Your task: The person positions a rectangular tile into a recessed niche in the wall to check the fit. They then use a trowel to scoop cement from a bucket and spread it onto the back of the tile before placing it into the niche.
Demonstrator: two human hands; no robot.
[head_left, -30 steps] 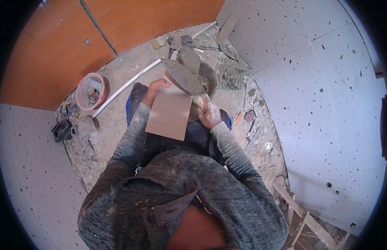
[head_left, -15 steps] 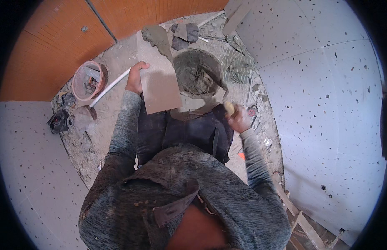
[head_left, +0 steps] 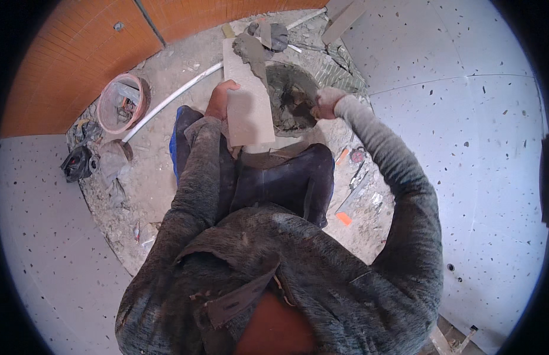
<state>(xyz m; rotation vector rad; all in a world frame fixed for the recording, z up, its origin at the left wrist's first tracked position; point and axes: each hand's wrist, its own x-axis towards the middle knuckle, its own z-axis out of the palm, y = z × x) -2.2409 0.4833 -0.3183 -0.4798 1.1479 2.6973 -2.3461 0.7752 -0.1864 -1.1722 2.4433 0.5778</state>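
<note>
The left hand [head_left: 220, 99] clamped the tile's [head_left: 246, 97] left edge, while the right hand [head_left: 324, 102] (arm outstretched) gripped a trowel [head_left: 307, 108] over the mortar bucket [head_left: 289, 99].

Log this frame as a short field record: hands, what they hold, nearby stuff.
left hand: grips the left edge of a tile, held flat above the lap
tile: pale, rectangular, grey mortar on its far end
right hand: at the mortar tub, closed on a tool, mostly hidden
floor left: pink bucket, white pipe, dark rag
floor right: orange bits on the rubble
</note>
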